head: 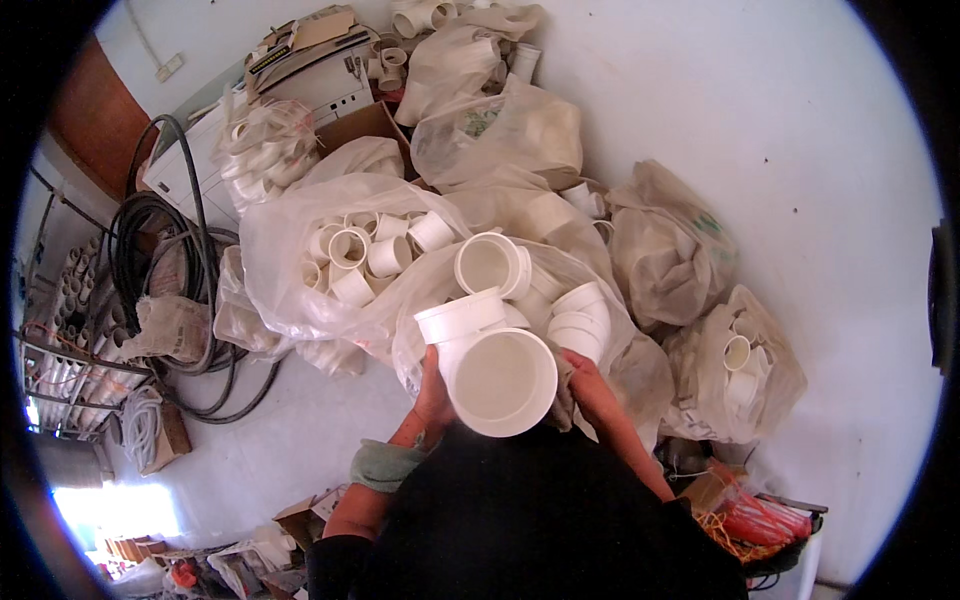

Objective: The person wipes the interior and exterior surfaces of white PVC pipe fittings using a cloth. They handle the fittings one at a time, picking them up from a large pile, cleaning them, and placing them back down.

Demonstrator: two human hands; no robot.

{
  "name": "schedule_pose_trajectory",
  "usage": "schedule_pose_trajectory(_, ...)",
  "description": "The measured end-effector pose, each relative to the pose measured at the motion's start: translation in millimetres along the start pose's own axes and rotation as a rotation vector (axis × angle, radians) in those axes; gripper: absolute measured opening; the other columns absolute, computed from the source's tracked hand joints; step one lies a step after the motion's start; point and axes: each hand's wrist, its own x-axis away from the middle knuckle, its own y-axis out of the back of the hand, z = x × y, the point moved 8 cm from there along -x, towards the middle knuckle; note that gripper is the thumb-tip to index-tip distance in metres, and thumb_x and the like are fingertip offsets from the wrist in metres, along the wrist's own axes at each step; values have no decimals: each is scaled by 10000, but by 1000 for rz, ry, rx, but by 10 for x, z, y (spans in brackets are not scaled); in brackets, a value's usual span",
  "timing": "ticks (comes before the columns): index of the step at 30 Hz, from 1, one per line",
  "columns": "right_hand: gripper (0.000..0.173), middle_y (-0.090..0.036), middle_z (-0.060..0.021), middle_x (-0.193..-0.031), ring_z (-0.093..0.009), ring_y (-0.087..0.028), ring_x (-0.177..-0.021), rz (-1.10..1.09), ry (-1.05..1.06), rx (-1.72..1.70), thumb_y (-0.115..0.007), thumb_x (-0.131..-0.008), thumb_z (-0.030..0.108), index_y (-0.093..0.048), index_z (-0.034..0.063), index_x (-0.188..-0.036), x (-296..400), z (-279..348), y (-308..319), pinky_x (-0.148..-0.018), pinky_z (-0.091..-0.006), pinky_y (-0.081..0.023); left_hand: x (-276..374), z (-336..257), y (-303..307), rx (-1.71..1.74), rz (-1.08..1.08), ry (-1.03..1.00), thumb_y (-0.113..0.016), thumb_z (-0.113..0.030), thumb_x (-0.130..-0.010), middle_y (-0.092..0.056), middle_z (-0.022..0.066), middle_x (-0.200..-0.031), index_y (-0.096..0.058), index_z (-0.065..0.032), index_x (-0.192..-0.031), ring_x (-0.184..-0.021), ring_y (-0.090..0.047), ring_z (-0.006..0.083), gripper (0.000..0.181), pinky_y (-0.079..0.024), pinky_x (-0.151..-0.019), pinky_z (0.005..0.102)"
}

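Observation:
A large white plastic pipe tee fitting [504, 382] is held close to my body, one round mouth facing up. My left hand [433, 390] grips its left side, the thumb under the side branch. On the right, my right hand [589, 382] holds a grey-brown cloth [561, 397] against the fitting; its fingers are partly hidden. Just beyond lies an open clear plastic bag [409, 330] of large white fittings, among them an upright one [491, 264] and an elbow [581, 322].
Another open bag [262, 255] holds short white couplings [390, 255]. More filled bags [667, 255] lean along the wall. Black hose coils [202, 300] hang at left, near a rack of pipes [71, 337]. Red packaging and orange string [757, 521] lie lower right.

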Motion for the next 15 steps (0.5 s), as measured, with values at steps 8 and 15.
schedule_pose_trajectory(8, 344, -663, -102, -1026, -159, -592, -945, 86, 129, 484, -524, -971, 262, -589, 7, -1193, -45, -16, -170, -865, -313, -469, -13, 63, 34, 117, 3, 91, -324, -735, -886, -507, 141, -1354, -378, -101, -1424, -1192, -540, 300, 833, -469, -997, 432)
schedule_pose_trajectory(15, 282, -654, -156, -1088, -345, -610, -1001, 32, 483, 1105, -568, -926, 258, -632, 61, -1117, 772, 1397, -274, -875, -420, -481, 102, -40, -107, 82, -17, 73, -287, -598, -968, -535, 154, -1315, -384, -70, -1405, -1162, -568, 296, 692, -495, -970, 434)
